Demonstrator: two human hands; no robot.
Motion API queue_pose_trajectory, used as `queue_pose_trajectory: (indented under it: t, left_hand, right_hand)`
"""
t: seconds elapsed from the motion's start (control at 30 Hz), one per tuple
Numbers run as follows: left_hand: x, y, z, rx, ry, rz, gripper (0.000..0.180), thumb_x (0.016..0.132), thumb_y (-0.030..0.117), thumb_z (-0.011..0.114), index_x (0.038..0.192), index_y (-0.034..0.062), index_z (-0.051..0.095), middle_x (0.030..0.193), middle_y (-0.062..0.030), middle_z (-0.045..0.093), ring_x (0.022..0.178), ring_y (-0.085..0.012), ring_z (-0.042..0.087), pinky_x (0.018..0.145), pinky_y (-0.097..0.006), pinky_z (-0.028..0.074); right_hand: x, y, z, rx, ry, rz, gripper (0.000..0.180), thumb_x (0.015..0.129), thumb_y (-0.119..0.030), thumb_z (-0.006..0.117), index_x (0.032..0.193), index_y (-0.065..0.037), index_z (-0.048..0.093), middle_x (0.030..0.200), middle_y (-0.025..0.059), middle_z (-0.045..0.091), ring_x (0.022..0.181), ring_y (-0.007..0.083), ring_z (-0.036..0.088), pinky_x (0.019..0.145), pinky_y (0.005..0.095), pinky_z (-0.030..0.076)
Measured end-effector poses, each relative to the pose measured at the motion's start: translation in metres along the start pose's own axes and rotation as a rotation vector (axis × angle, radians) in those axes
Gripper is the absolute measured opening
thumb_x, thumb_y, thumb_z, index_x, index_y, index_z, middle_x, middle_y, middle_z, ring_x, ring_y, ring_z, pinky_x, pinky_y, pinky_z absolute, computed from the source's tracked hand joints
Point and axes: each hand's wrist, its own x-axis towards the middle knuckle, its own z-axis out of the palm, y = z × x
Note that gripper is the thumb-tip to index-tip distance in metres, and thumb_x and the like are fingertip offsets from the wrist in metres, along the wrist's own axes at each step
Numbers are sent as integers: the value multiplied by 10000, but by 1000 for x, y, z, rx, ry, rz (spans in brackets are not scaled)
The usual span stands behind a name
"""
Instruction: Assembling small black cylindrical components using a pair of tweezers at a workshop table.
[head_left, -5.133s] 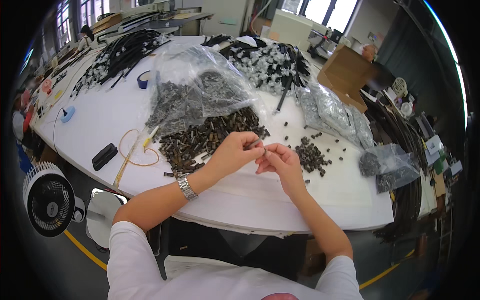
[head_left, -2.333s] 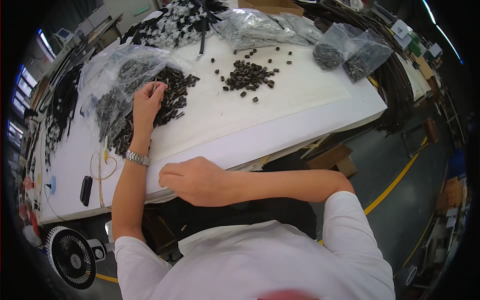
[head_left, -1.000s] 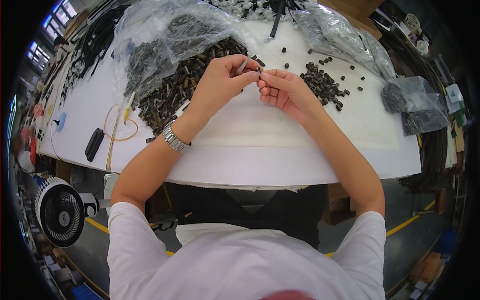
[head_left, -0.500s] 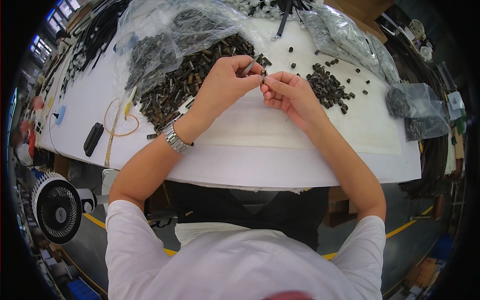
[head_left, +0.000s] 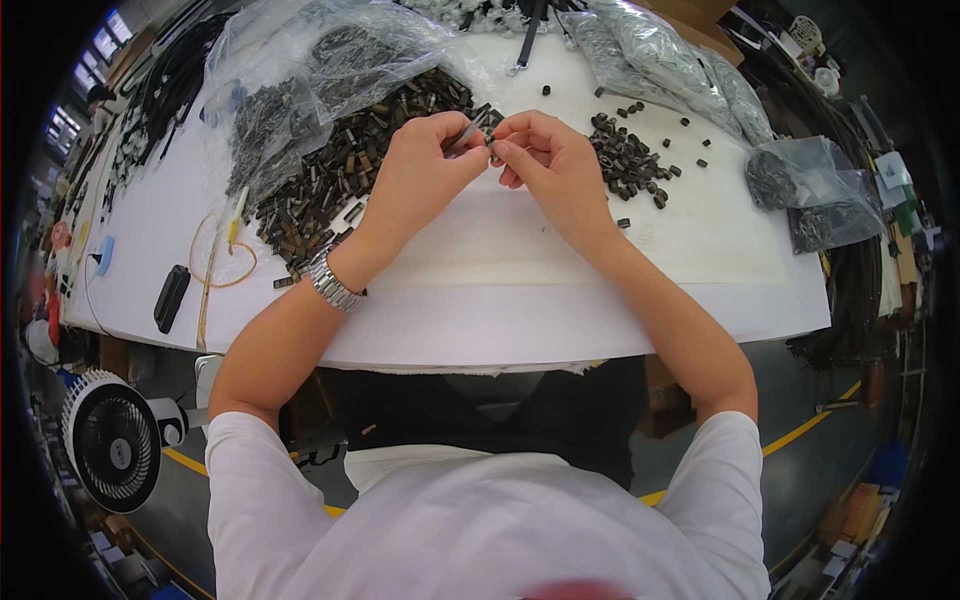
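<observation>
Left hand: the left hand (head_left: 420, 170) is raised over the white table (head_left: 520, 300), wrist bent, fingers curled; thumb and forefinger pinch a slim grey metal sleeve (head_left: 466, 132) that slants up toward one o'clock.
Right hand: the right hand (head_left: 548, 165) meets it from three o'clock, fingertips pressed on a small black cap (head_left: 491, 143) at the sleeve's end; the other fingers are folded loosely.
Held parts: one sleeve and one cap, touching each other between the two hands, above the table's far half.
Wrist: one metal link wristwatch (head_left: 327, 282) on the left forearm.
Brown heap: a pile of short dark brown tubes (head_left: 340, 180), too many to count, at ten o'clock from the hands, touching the left hand's knuckles.
Black heap: a smaller pile of stubby black caps (head_left: 630, 165) just beside the right hand at three o'clock, with strays scattered about.
Bags: crinkled clear plastic bags (head_left: 300, 70) of dark parts at eleven o'clock; one more, a bag (head_left: 815, 195), well apart at three o'clock.
Floor: one round black fan (head_left: 112, 455) at seven o'clock.
</observation>
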Motion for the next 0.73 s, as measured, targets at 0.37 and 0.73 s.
queue_pose_trajectory:
  t: [0.37,0.73]
  left_hand:
    - [-7,0,-15,-74,-97,-118,135,918,136,736,866,23,684,716,61,542,613,-11,405,527,-220,293]
    - [0,-9,-21,-637,-314,-331,186,942,171,789,1042,32,717,843,-8,714,499,-9,423,433,-202,243]
  right_hand:
    - [-2,-16,9,-328,-24,-182,89,1023,-114,650,1035,-27,667,765,88,743,648,164,730,602,285,549]
    - [3,-11,-2,-50,-113,28,166,1059,-170,631,1074,-5,623,843,60,714,693,99,636,661,281,561]
